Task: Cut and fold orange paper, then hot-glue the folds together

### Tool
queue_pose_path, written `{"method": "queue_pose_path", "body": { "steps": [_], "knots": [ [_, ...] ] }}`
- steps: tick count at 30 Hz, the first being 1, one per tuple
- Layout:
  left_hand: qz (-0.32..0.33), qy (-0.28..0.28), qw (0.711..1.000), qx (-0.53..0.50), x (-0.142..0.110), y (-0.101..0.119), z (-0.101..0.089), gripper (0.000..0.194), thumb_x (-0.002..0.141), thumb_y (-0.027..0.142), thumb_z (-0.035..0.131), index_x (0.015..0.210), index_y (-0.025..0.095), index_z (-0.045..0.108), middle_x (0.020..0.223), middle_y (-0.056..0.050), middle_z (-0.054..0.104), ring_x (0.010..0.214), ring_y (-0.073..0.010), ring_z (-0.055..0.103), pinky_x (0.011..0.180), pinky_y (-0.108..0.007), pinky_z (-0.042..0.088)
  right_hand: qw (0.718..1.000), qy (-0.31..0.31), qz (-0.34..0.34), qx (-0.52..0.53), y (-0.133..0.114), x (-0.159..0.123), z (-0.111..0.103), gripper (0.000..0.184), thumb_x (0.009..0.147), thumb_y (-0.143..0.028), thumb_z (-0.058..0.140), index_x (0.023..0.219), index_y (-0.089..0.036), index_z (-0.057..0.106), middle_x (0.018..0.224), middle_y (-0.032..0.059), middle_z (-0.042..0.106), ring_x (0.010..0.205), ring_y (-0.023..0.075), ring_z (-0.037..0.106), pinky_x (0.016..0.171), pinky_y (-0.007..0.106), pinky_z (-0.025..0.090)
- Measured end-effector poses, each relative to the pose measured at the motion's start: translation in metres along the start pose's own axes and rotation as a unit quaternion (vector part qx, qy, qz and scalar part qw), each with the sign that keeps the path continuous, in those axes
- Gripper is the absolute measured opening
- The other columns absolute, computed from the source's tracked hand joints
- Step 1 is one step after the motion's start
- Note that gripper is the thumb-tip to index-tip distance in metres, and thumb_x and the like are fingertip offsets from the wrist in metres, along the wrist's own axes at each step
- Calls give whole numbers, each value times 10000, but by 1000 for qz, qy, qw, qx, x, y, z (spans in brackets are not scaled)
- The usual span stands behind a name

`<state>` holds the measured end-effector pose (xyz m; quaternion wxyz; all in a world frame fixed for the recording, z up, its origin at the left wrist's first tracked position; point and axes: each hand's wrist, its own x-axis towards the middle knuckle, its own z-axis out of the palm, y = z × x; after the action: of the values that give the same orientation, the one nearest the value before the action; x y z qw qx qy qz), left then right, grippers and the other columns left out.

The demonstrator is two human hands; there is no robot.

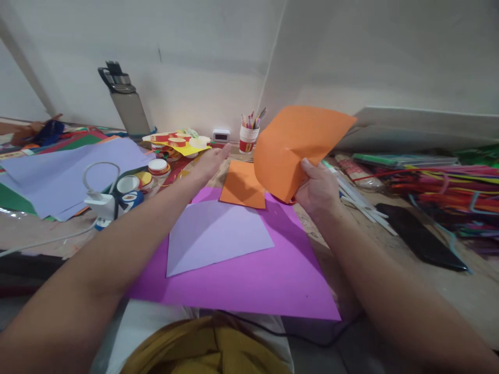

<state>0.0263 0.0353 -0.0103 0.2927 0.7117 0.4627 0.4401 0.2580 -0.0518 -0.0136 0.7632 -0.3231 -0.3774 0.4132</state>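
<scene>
My right hand (pixel 320 189) grips a curved orange sheet of paper (pixel 290 145) by its lower right edge, thumb on the near face. The sheet is raised above the table. My left hand (pixel 213 160) reaches forward with fingers stretched out, holding nothing that I can see, close to a yellow sheet (pixel 195 150). Between my arms, a smaller orange piece (pixel 242 184) lies flat, overlapping the top of a lilac sheet (pixel 218 236). Both rest on a large purple sheet (pixel 249 296) that extends over the table's front edge.
At the back stand a bottle (pixel 132 109), a small white device (pixel 221 135) and a paper cup of pencils (pixel 248 139). Coloured sheets (pixel 74 174), small pots (pixel 128 184) and a white plug with cable (pixel 102 204) lie left. A black phone-like slab (pixel 421 236) and pipe cleaners (pixel 448 192) lie right.
</scene>
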Motion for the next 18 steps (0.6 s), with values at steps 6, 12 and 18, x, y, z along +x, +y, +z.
{"method": "queue_pose_path", "body": {
  "steps": [6, 12, 18],
  "knots": [
    [35, -110, 976, 185, -5, -16, 11, 414, 743, 532, 696, 981, 198, 643, 1031, -120, 683, 996, -276, 612, 839, -360, 479, 996, 10, -93, 9, -19, 3, 1, 123, 770, -167, 586, 858, -230, 645, 1023, 19, 751, 1109, 175, 656, 1063, 359, 459],
    [-4, -240, 899, 366, -15, -21, 13, 750, 772, 688, 579, 1329, 187, 547, 1484, -197, 448, 1379, -442, 328, 1086, -598, 275, 981, 32, -154, 117, -59, 7, 0, 313, 875, -107, 440, 789, -249, 706, 1022, -35, 753, 1188, 148, 629, 1045, 345, 476],
    [30, -216, 919, 329, -7, -22, 14, 649, 771, 479, 674, 1316, 145, 564, 1375, -181, 565, 1267, -350, 500, 1053, -444, 389, 970, 38, -150, 186, -81, 17, -14, 499, 984, -147, 282, 797, -217, 738, 1025, 3, 761, 1198, 158, 623, 991, 363, 511]
  ]
}}
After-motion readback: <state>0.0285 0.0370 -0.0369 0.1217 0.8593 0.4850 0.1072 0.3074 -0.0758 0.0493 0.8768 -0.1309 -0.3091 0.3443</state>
